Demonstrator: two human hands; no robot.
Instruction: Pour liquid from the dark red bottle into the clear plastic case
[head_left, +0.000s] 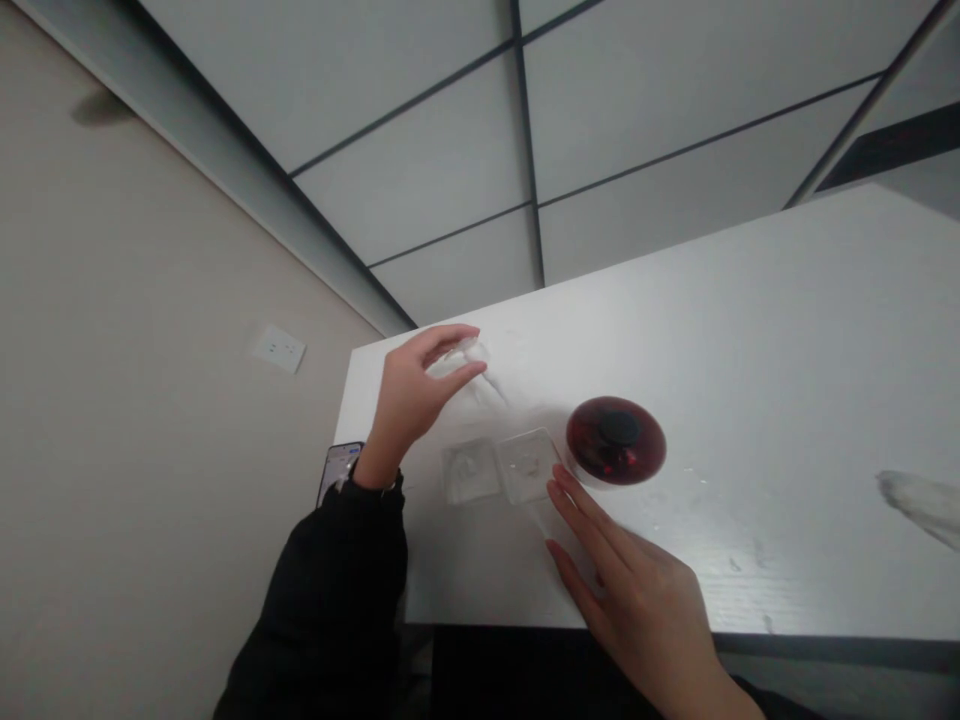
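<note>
My left hand (420, 385) is raised at the far left part of the table, its thumb and fingers curved round a small clear see-through piece (474, 352), perhaps glass or plastic; its exact kind does not show. Two clear square containers (471, 472) stand side by side below it. Against the right-hand clear container (529, 466), the fingertips of my right hand (630, 580) rest at its right edge, fingers stretched and thumb apart. Just beyond those fingers sits a round pot of dark red liquid (600, 455) with a black knob on top.
A phone (339, 468) lies at the table's left edge, partly behind my left wrist. On the right of the white table (787, 400) is a crumpled whitish thing (919, 505). A wall with a socket (281, 348) rises at left, and panelled partitions stand behind.
</note>
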